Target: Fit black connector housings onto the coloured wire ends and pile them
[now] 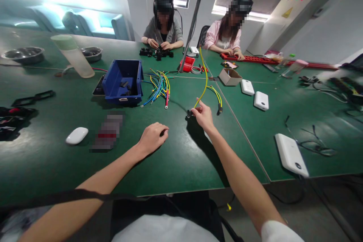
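Note:
My right hand (204,116) pinches the lower end of a yellow wire (205,79), which arcs upward and away over the table. A small black connector (188,115) sits at that end, beside my fingertips. Resting on the green tabletop, my left hand (153,138) is loosely closed with nothing visible in it. Beyond it lies a bundle of blue, yellow and green wires (159,86) with metal ring ends, one sleeved in red. Right of my right hand are more yellow-green wires (219,96) ending in a black connector (219,110).
A blue bin (107,83) with black parts stands left of the bundle. Nearer me lie a white mouse-shaped case (77,136) and a blurred-out object (107,132). White power banks (290,155) and glasses (317,145) are rightward. A metal pole (194,19) rises mid-table; two co-workers (163,26) sit opposite.

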The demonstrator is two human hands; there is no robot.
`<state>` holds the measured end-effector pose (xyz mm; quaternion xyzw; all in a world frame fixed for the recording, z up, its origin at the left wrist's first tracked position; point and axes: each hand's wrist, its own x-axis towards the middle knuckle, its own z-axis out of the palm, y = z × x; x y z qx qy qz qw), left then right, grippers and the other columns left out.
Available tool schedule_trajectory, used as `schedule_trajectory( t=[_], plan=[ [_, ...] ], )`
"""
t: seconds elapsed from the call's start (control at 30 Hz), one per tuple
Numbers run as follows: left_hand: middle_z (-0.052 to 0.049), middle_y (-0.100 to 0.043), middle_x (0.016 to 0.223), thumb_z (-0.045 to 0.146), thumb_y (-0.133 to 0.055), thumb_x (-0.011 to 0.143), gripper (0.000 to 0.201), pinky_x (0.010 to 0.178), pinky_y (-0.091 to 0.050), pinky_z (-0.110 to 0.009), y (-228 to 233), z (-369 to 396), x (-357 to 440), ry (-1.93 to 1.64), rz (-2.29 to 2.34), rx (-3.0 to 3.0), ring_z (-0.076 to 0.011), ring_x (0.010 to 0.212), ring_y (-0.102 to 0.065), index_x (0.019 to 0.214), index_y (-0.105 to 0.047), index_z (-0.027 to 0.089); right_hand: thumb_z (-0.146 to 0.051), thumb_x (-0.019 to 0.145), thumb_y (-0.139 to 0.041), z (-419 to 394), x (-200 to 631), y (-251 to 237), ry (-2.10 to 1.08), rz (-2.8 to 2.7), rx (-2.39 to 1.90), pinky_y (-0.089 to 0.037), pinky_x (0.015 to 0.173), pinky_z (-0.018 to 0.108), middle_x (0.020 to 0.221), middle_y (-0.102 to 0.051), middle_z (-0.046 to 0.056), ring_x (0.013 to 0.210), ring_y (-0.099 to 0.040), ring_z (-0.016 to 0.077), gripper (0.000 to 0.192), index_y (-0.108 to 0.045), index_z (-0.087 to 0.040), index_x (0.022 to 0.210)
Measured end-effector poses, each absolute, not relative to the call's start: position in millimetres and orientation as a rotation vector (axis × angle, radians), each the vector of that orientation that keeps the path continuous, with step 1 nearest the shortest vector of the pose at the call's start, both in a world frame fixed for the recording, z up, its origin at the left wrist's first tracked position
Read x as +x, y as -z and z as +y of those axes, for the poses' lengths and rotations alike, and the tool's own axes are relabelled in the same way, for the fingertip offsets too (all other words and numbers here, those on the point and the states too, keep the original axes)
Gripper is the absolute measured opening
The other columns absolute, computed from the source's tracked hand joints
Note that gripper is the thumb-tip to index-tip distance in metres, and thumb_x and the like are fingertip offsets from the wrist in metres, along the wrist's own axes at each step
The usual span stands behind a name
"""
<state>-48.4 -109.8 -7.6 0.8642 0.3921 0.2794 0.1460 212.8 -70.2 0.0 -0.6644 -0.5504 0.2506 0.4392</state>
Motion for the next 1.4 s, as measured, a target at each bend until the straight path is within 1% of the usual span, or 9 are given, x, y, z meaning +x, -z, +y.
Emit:
schedule_trajectory(
  t=[0.1,0.4,0.53,0.67,0.77,0.93,1.13,1.3,1.4],
  plan=[
    [-0.004,-0.071,0.084,0.017,-0.055,0.087,0.017,0.076,-0.050,-0.031,6.9,-107.8,-50.6,-0.807,1.171,2.451,-0.0179,0.079,-0.064,0.091,-0.071,0.017,-0.025,0.077,-0.061,-69.1,232.7,-7.4,-0.539,-1.423,-1.743,-0.052,0.070,0.027,0.068,-0.068,-0.001,0.063,-0.064,0.0144,0.068,-0.047,-0.013,0.142],
    [-0.004,-0.071,0.081,0.020,-0.055,0.086,0.018,0.072,-0.048,-0.029,6.4,-106.2,-53.1,-0.823,1.230,2.396,-0.0164,0.073,-0.064,0.091,-0.072,0.018,-0.021,0.078,-0.061,-79.8,280.5,-37.9,-0.264,-1.554,-1.980,-0.050,0.079,0.029,0.078,-0.074,0.004,0.075,-0.068,0.0173,0.059,-0.054,-0.017,0.136],
    [-0.003,-0.072,0.078,0.020,-0.055,0.085,0.018,0.069,-0.048,-0.027,6.3,-105.7,-53.4,-0.849,1.240,2.376,-0.0158,0.069,-0.065,0.090,-0.072,0.019,-0.018,0.077,-0.061,-74.6,307.2,-52.3,-0.291,-1.584,-2.084,-0.050,0.076,0.027,0.078,-0.074,0.003,0.076,-0.069,0.0177,0.058,-0.057,-0.018,0.134],
    [-0.003,-0.072,0.077,0.021,-0.056,0.085,0.017,0.067,-0.048,-0.027,8.2,-104.7,-53.5,-0.857,1.227,2.378,-0.0158,0.068,-0.065,0.089,-0.072,0.019,-0.015,0.075,-0.062,-61.8,331.9,-62.5,-0.286,-1.645,-2.216,-0.048,0.077,0.027,0.076,-0.073,0.004,0.082,-0.069,0.0193,0.059,-0.057,-0.016,0.134],
    [-0.003,-0.072,0.076,0.021,-0.055,0.085,0.018,0.066,-0.047,-0.026,9.5,-104.2,-53.8,-0.860,1.221,2.381,-0.0152,0.067,-0.065,0.089,-0.072,0.019,-0.020,0.075,-0.064,-52.6,342.7,-65.0,-0.306,-1.666,-2.308,-0.049,0.075,0.027,0.074,-0.072,0.005,0.079,-0.069,0.0202,0.056,-0.059,-0.014,0.130],
    [-0.003,-0.072,0.078,0.021,-0.055,0.086,0.018,0.066,-0.046,-0.026,8.9,-104.8,-54.4,-0.827,1.231,2.366,-0.0152,0.067,-0.065,0.090,-0.073,0.019,-0.018,0.069,-0.068,-44.8,348.6,-62.1,-0.340,-1.633,-2.405,-0.050,0.070,0.025,0.073,-0.070,0.005,0.071,-0.067,0.0181,0.055,-0.063,-0.012,0.124],
    [-0.003,-0.073,0.078,0.021,-0.054,0.086,0.019,0.066,-0.046,-0.027,7.1,-105.6,-54.3,-0.798,1.247,2.377,-0.0159,0.067,-0.065,0.091,-0.073,0.019,-0.017,0.074,-0.065,-38.8,352.6,-52.4,-0.410,-1.613,-2.465,-0.050,0.062,0.025,0.067,-0.067,0.004,0.056,-0.063,0.0147,0.056,-0.059,-0.009,0.129],
    [-0.002,-0.072,0.076,0.021,-0.054,0.086,0.019,0.065,-0.046,-0.026,7.0,-105.3,-54.7,-0.799,1.246,2.398,-0.0152,0.066,-0.064,0.091,-0.073,0.020,-0.016,0.073,-0.065,-35.6,353.3,-47.8,-0.437,-1.566,-2.490,-0.051,0.058,0.026,0.071,-0.069,0.007,0.055,-0.063,0.0158,0.058,-0.059,-0.010,0.131],
    [-0.002,-0.071,0.075,0.021,-0.054,0.086,0.019,0.065,-0.046,-0.026,8.0,-104.9,-55.0,-0.795,1.241,2.411,-0.0153,0.066,-0.064,0.091,-0.072,0.020,-0.016,0.072,-0.065,-35.4,352.6,-46.6,-0.440,-1.523,-2.506,-0.052,0.058,0.026,0.070,-0.069,0.008,0.056,-0.064,0.0172,0.059,-0.058,-0.008,0.131]
  ],
)
